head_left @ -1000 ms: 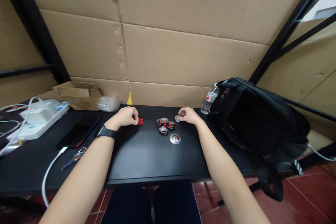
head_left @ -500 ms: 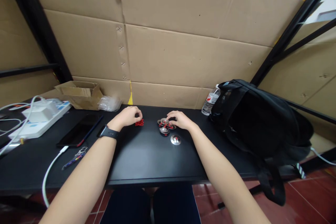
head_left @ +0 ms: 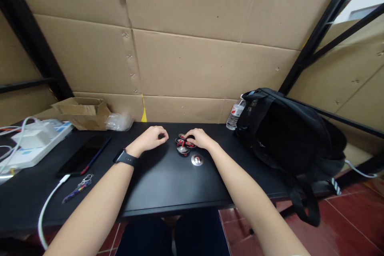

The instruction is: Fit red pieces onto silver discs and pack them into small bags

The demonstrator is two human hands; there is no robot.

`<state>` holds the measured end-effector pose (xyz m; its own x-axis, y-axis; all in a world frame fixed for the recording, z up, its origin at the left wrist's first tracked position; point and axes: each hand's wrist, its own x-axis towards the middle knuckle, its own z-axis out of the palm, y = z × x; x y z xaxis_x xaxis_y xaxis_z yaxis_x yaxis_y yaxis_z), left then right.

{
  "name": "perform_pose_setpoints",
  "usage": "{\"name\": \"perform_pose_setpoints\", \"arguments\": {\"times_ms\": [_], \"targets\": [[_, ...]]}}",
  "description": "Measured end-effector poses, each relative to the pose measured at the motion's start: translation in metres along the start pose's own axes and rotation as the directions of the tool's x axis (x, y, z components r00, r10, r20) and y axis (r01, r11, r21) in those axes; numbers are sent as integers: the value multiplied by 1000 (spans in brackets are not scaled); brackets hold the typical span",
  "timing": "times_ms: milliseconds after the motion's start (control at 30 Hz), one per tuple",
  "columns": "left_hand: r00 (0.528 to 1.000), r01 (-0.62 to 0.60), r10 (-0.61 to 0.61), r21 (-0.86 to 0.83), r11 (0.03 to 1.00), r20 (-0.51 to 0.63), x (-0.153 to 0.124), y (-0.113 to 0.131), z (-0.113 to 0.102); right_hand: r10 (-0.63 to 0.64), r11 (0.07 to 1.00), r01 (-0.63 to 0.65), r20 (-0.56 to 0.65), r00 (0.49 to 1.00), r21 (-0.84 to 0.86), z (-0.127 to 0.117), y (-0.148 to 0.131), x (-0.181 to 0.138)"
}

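Finger cymbals [head_left: 183, 150]: clustered on tabletop [head_left: 156, 188]; lone cymbal [head_left: 197, 160] nearer front edge.
Left hand [head_left: 152, 139]: curled beside cluster; contents hidden, grip can't tell.
Right hand [head_left: 201, 138]: fingertips hide cluster's edge; pinch can't tell.

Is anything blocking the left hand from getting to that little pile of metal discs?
Nothing visible does: only a strip of black tabletop separates the left hand from the pile of metal discs. The right hand is at the pile's other side, and the loose disc lies nearer the person, outside that path.
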<state>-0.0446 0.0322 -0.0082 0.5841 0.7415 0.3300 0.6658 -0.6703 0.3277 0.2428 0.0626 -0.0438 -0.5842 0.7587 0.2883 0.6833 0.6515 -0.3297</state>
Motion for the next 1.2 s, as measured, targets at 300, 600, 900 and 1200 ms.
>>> {"name": "perform_pose_setpoints", "arguments": {"times_ms": [300,600,900,1200], "targets": [[986,-13,-12,-149,989,-164,4,11,8,0,978,58,-278,961,200,-5,-24,3],[998,32,-59,-603,797,-25,12,29,29,73,735,39,-137,988,677,-14,-45,0],[993,106,-42,-677,729,110,6,33,24,29,653,-7,-16,999,758,-21,-56,-4],[976,199,-210,-180,963,-48,-6,-8,-7,308,667,-81,-175,935,741,-49,-24,-7]]}}
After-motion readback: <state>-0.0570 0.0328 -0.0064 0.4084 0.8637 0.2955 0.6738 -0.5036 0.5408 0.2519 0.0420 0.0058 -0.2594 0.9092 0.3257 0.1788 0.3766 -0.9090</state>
